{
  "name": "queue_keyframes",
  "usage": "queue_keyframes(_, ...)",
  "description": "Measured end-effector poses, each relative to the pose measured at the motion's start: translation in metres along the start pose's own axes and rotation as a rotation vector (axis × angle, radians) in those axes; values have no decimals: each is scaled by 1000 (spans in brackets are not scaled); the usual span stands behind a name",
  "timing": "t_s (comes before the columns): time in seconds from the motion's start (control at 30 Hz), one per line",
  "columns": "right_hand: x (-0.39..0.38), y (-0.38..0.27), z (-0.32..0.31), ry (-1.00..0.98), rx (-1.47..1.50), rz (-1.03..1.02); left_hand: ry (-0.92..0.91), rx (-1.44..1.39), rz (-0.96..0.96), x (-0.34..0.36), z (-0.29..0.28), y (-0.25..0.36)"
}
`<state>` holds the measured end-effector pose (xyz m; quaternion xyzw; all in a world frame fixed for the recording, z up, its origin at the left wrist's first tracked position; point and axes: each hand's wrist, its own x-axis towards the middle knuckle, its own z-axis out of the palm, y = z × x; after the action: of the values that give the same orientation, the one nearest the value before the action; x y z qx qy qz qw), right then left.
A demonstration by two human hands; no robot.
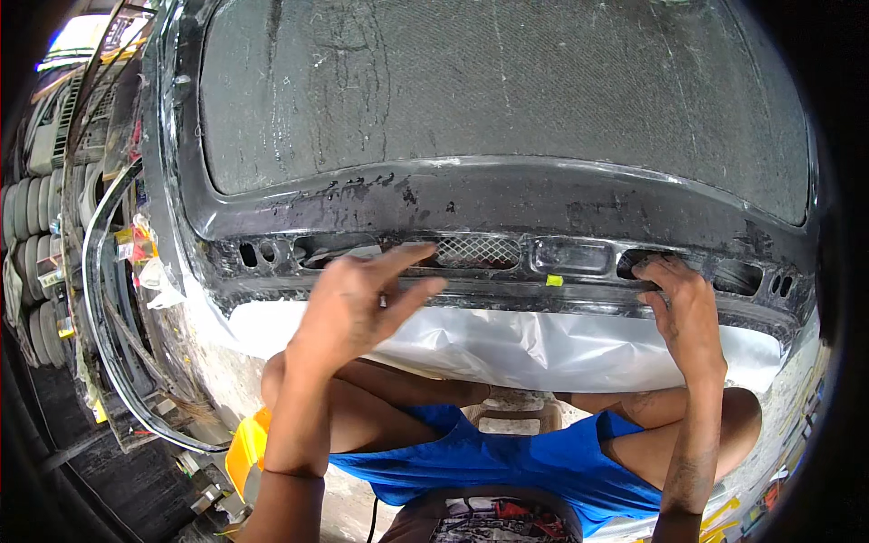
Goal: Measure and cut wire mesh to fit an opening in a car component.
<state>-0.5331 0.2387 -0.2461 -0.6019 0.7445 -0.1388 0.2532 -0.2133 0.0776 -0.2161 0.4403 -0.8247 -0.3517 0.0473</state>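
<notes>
In front of me stretches a black car body panel with a row of oval openings along its near edge. My left hand is over the left part of that row, index finger and thumb spread apart. The index fingertip reaches beside a wire mesh that shows in one opening, and nothing is seen in this hand. Further right, the fingers of my right hand curl into another opening, their tips partly hidden. Its thumb is on the near side of the opening, so the hand grips the edge.
Beyond the panel lies a large, dusty, streaked glass. Silvery plastic sheeting hangs below the near edge, above my bent knees. A small yellow-green tape piece sticks to the panel. At left are a curved black trim, stacked grey rolls and a yellow object.
</notes>
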Motion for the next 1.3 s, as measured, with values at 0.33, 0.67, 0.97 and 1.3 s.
queue_keyframes(0.33, -1, -5, -6, -31, 10, 83, -156, 307, 59, 5, 29, -4)
queue_keyframes(0.67, -8, -3, 17, 46, -144, 10, -99, 598, 73, 5, 48, 9)
queue_keyframes(0.97, -4, 13, 34, 11, -300, -33, 7, 584, 201, 3, 48, 10)
queue_keyframes(1.3, -6, 13, 31, 13, -273, -51, 232, 369, 500, -7, 61, 25)
